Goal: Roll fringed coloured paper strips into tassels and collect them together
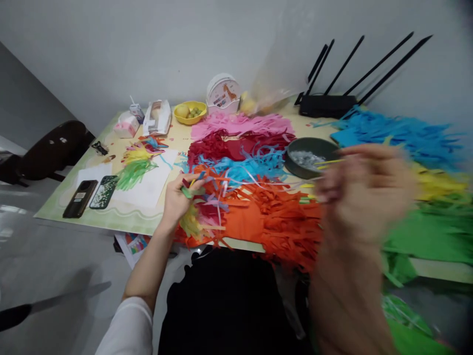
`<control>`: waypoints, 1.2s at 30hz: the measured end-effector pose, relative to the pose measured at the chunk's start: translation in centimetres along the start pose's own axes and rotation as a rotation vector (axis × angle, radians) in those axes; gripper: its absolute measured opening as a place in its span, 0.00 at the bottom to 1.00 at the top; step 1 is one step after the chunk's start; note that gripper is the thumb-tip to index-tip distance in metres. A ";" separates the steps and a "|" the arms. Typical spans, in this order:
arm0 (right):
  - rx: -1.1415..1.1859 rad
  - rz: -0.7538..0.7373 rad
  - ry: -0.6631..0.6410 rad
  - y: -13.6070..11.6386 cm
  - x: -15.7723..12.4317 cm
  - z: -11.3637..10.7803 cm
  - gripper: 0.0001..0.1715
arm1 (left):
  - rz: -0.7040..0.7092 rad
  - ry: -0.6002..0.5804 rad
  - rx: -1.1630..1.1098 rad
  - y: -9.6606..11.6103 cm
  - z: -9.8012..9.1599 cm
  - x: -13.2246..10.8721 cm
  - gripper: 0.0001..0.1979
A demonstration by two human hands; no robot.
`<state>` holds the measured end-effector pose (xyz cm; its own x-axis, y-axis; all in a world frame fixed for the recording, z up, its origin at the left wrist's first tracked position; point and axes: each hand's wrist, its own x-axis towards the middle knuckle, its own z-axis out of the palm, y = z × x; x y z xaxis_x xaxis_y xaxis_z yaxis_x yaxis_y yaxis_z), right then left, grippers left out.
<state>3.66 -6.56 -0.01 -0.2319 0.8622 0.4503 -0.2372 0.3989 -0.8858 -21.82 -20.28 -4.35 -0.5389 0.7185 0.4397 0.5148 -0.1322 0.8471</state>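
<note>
Coloured strips [187, 192] held at orange fringe [244, 219]

Left hand [177, 199] grips the coloured strips at the orange fringe's left end. Right hand [369, 192], right of the fringe, is blurred; cannot tell whether it holds anything. Beyond the fringe: dark bowl [301, 171], crimson fringe [254, 147]. Left of it on the desk [111, 220]: two phones [80, 198]

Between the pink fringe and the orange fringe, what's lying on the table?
In the head view, dark red fringe, then blue fringe nearer the person, lie between the pink fringe and the orange fringe.
</note>
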 end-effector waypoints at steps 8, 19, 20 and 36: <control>-0.067 0.117 -0.457 1.8 -2.2 8.6 0.08 | -0.149 -0.316 -0.059 2.7 2.0 -0.8 0.17; -0.192 0.090 -0.274 2.7 -0.9 6.9 0.10 | -0.080 -0.219 -0.177 1.2 0.9 0.7 0.18; -0.253 0.061 -0.259 2.7 -0.7 6.6 0.09 | -0.067 -0.126 -0.178 1.0 0.4 0.9 0.20; -0.064 0.117 -0.329 2.2 -2.5 7.8 0.10 | -0.312 -0.305 -0.372 2.4 1.9 0.1 0.17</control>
<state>-3.61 -10.23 -2.23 -0.5481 0.7605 0.3482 -0.1336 0.3314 -0.9340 -19.37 -19.19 -2.86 -0.3828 0.9192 0.0926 0.0627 -0.0741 0.9953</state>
